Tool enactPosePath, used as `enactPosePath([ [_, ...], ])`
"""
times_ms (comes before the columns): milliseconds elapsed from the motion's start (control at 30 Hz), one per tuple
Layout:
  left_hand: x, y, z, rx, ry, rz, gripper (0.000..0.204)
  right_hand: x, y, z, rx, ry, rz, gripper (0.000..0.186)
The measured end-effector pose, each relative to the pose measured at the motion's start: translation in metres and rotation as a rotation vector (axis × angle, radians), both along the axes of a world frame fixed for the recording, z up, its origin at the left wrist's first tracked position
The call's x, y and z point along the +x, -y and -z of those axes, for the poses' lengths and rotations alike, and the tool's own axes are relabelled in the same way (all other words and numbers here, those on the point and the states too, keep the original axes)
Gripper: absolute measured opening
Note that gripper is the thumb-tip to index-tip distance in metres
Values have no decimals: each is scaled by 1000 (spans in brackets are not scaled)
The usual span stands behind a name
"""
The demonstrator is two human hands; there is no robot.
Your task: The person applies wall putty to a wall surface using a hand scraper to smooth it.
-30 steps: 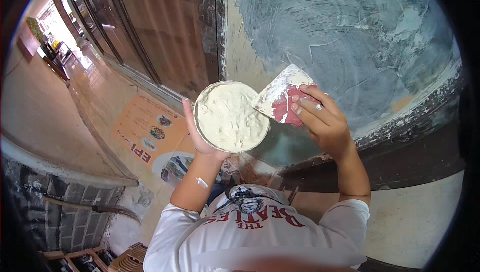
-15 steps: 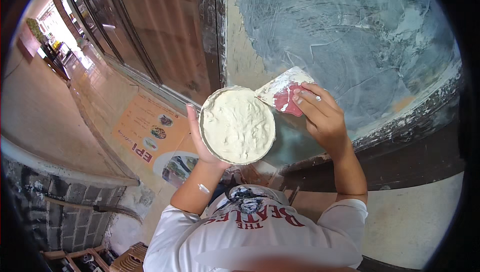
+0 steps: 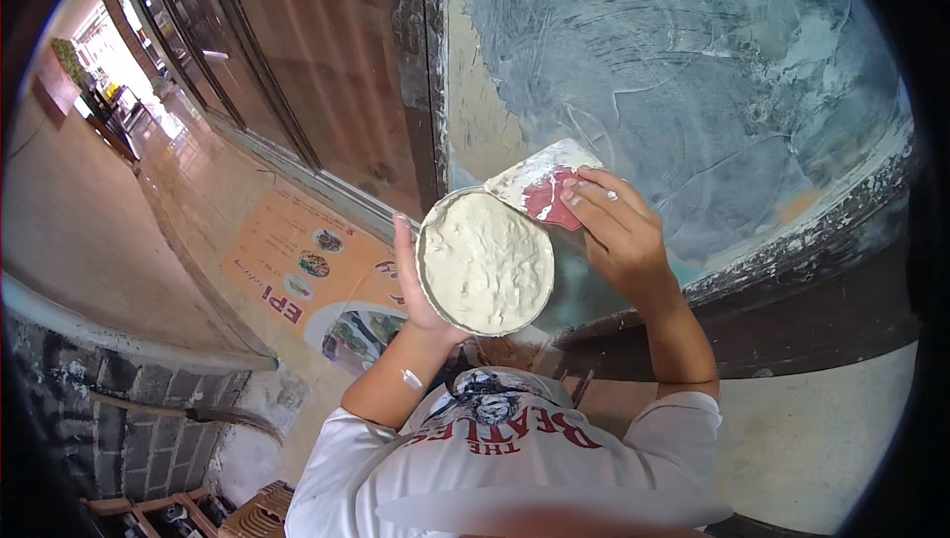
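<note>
My left hand [image 3: 421,291] supports a round tub of cream-coloured putty [image 3: 487,263] from its left side and below; some of its fingers are hidden under the tub. The putty surface is lumpy and lies close to the rim. In my right hand [image 3: 623,231] is a red putty spreader [image 3: 552,199], a flat scraper with white and cream paste smeared over its blade. The spreader's left corner touches or overlaps the tub's far rim; I cannot tell which. White smears mark my right fingers and left forearm.
Ahead to the right stands a wall [image 3: 653,63] with blue-grey, unevenly smeared paste. Left of it is a dark-framed glass door [image 3: 317,63]. An orange printed sheet [image 3: 287,251] lies on the floor. Grey blocks [image 3: 129,429] and a brown crate [image 3: 259,510] are at the lower left.
The tub in my left hand has shifted slightly right and nearer to me. My right hand and the spreader have moved a little left, along the tub's far rim.
</note>
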State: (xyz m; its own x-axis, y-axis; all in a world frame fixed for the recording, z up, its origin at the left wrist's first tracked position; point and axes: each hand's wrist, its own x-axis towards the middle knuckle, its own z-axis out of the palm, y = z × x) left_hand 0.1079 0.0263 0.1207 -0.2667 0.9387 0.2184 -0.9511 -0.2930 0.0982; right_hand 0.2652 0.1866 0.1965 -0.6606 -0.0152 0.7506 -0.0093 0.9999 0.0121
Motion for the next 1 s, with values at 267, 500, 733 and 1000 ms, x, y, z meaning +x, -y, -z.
enactPosePath([
  [267, -4, 11, 21, -216, 10, -143, 95, -1, -19, -3, -182, -189, 71, 22],
  [500, -38, 28, 52, -60, 12, -297, 87, -6, -45, 34, -418, -101, 362, 9],
  [733, -66, 36, 54, -72, 13, -441, 85, -15, -59, 64, -426, 50, 494, 12],
  [1000, -79, 36, 39, 105, -45, -381, 84, -37, -59, 70, -372, 59, 460, 14],
])
